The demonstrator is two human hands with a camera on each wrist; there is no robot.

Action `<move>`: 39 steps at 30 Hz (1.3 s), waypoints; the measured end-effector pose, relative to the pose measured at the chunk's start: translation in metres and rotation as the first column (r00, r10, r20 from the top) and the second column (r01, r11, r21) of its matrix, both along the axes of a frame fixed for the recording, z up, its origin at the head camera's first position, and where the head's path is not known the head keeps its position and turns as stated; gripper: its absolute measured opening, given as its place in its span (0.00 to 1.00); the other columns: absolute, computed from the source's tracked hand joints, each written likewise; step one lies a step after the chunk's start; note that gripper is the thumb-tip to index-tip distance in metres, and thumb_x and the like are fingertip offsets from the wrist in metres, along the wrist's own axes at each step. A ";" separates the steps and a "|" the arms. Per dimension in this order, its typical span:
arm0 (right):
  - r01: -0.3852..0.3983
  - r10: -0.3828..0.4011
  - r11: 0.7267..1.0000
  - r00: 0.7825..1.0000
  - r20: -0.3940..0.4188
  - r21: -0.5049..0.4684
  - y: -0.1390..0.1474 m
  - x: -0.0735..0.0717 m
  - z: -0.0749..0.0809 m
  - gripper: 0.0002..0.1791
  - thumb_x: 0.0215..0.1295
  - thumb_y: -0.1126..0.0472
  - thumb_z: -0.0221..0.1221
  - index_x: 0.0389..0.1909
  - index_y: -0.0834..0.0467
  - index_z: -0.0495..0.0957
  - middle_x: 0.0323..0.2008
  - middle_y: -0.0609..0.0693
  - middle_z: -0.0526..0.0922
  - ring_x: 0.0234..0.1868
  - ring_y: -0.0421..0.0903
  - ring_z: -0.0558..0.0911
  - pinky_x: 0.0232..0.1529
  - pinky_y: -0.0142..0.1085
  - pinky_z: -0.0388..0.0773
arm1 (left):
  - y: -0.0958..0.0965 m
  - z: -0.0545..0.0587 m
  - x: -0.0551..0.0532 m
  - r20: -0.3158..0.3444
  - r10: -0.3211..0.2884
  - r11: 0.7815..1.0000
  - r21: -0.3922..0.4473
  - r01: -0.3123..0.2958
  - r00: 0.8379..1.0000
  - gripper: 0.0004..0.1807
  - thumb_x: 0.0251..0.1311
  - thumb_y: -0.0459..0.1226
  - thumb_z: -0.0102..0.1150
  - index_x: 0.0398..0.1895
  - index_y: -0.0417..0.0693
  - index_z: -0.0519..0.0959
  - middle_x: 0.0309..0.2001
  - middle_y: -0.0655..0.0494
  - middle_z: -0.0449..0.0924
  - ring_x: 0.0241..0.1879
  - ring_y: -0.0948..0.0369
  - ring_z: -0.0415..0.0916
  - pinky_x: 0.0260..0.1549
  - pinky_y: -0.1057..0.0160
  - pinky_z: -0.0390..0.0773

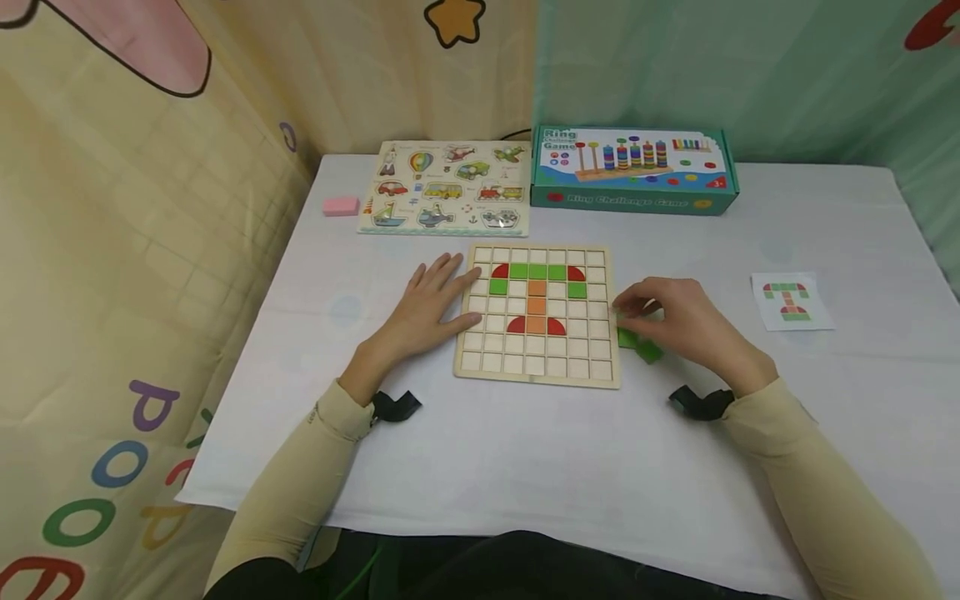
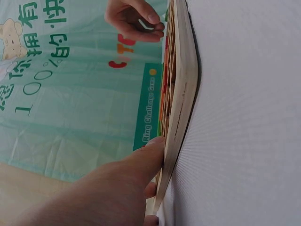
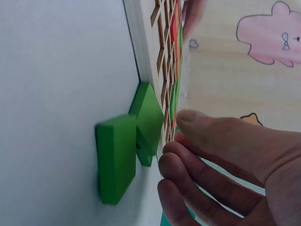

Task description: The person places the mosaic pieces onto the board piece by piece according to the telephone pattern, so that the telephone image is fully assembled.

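Note:
A wooden grid board lies on the white table, with red, green and orange tiles set in its squares. My left hand rests at its left edge, fingers spread, with the thumb on the rim. Beside the board's right edge, my right hand hovers over loose green tiles, thumb and fingers bent toward each other. No tile shows between those fingertips in the wrist views. Several green tiles lie close together, one leaning against the board's side.
A small pattern card lies at the right. Behind the board are a vehicle picture puzzle and a Ring Challenge Game box. A pink block sits at the far left. Printed curtains hang along the back and left side.

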State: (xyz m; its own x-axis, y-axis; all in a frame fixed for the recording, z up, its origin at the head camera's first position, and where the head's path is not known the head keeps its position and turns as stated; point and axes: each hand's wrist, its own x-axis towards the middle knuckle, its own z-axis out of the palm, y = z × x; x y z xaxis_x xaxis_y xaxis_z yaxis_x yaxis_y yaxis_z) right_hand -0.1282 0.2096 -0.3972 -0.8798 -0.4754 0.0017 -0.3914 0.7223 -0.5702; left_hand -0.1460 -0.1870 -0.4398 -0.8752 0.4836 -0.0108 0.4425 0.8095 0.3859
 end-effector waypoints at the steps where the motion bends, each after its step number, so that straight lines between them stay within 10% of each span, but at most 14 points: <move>1: -0.002 0.002 1.000 1.000 0.004 0.004 0.002 0.002 0.000 0.14 0.64 0.64 0.73 0.50 0.60 0.88 0.44 0.52 0.89 0.45 0.51 0.85 0.50 0.52 0.85 | 0.000 0.000 0.000 0.000 0.001 1.000 0.002 -0.001 1.000 0.42 0.73 0.59 0.57 0.85 0.55 0.58 0.86 0.44 0.46 0.86 0.48 0.36 0.83 0.40 0.34; 22: -0.078 0.092 0.990 0.989 -0.114 0.117 0.006 0.011 -0.008 0.16 0.58 0.70 0.75 0.48 0.60 0.89 0.45 0.52 0.89 0.47 0.51 0.86 0.51 0.52 0.85 | -0.003 0.000 0.003 0.001 0.012 1.000 0.007 -0.012 1.000 0.42 0.74 0.58 0.58 0.84 0.54 0.59 0.86 0.43 0.47 0.86 0.47 0.37 0.83 0.39 0.35; 39: -0.045 0.031 0.997 0.982 -0.188 -0.068 -0.008 0.019 -0.012 0.09 0.63 0.66 0.73 0.44 0.57 0.90 0.37 0.45 0.91 0.36 0.42 0.86 0.39 0.40 0.84 | -0.001 0.001 0.000 -0.005 0.000 1.000 0.006 0.000 1.000 0.42 0.74 0.59 0.58 0.84 0.56 0.59 0.86 0.44 0.47 0.86 0.47 0.38 0.83 0.40 0.35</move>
State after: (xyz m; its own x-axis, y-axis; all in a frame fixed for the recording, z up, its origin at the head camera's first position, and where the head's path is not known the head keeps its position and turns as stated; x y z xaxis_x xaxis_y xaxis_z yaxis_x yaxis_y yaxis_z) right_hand -0.1093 0.2012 -0.4090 -0.8421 -0.5011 0.1992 -0.5221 0.6649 -0.5342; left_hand -0.1460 -0.1879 -0.4386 -0.8751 0.4840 -0.0036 0.4447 0.8070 0.3887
